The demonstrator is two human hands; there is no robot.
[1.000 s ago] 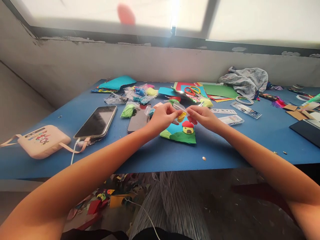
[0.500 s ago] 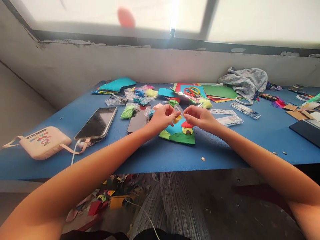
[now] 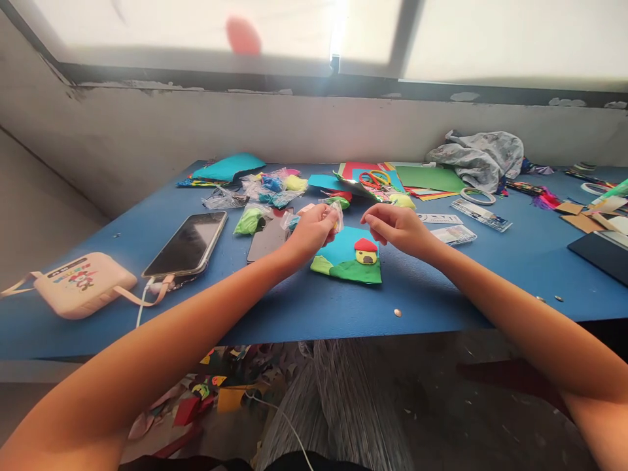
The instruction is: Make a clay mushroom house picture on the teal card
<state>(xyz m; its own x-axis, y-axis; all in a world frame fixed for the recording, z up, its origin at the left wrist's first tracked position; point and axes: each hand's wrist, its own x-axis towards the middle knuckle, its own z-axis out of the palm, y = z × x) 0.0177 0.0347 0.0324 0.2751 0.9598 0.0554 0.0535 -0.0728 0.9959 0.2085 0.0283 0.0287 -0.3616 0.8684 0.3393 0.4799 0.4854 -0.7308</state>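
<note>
My left hand [image 3: 318,229] is closed on a small clear plastic bag [image 3: 337,216] above the upper left of a blue card. The card [image 3: 338,243] lies on the blue table, with green hills [image 3: 354,270] along its bottom and a yellow house with a red roof [image 3: 366,251] at its right. My right hand [image 3: 391,227] hovers over the card's upper right, fingers curled and thumb near the fingertips. Whether anything small sits between those fingertips is too small to tell.
On the table [image 3: 294,320], a phone [image 3: 187,245] and a pink case [image 3: 86,284] lie left. Bagged clay [image 3: 249,221], scissors [image 3: 375,179] and coloured sheets [image 3: 429,178] lie behind my hands. A tape roll [image 3: 477,196] and flat packets [image 3: 454,234] are to the right.
My left hand has moved slightly left and away from my right hand with the plastic bag. The bag's yellow content, visible before between the hands, is now mostly hidden. The view has shifted slightly.
</note>
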